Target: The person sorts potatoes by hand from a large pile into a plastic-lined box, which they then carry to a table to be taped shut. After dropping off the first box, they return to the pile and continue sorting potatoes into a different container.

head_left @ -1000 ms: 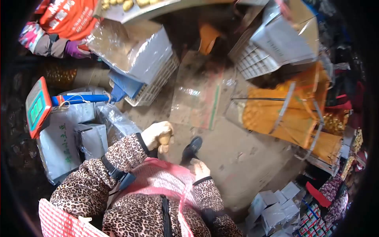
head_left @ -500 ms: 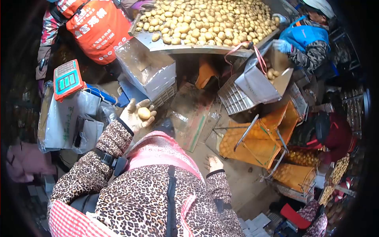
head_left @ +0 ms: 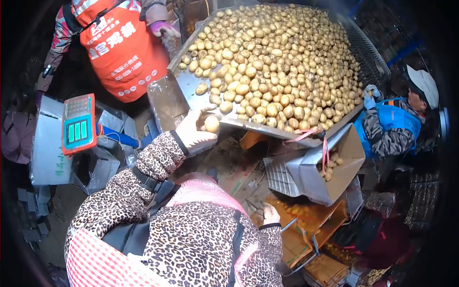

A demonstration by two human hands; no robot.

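At the near edge of the sorting table (head_left: pixel 184 91), I am holding a single potato (head_left: pixel 212 124) in my left hand (head_left: pixel 195 130). That hand is wearing a pale glove, its fingers are curling loosely around the potato, and the potato is sitting in the cupped palm just below the table's lip, close to the lowest potatoes of the heap (head_left: pixel 277 62). The heap is covering most of the tilted metal table, thinning out toward the near left corner, where bare metal is showing.

My right hand (head_left: pixel 271 215) is hanging low by my waist, well apart from the table. It is holding nothing that I can see, the fingers are bending slightly, and it is hovering just above an orange mesh sack (head_left: pixel 306 225) on the floor.

Beyond the far left corner of the table, a person in an orange vest (head_left: pixel 122 45) is standing with a purple-gloved hand (head_left: pixel 162 29) at the table's edge. At the right edge, another person in a blue vest (head_left: pixel 389 124) is reaching a gloved hand toward the heap. Below the near right corner, an open cardboard box (head_left: pixel 334 167) is leaning, with a few potatoes lying inside it. To my left, a scale display (head_left: pixel 79 124) with an orange frame is standing on a blue pole.
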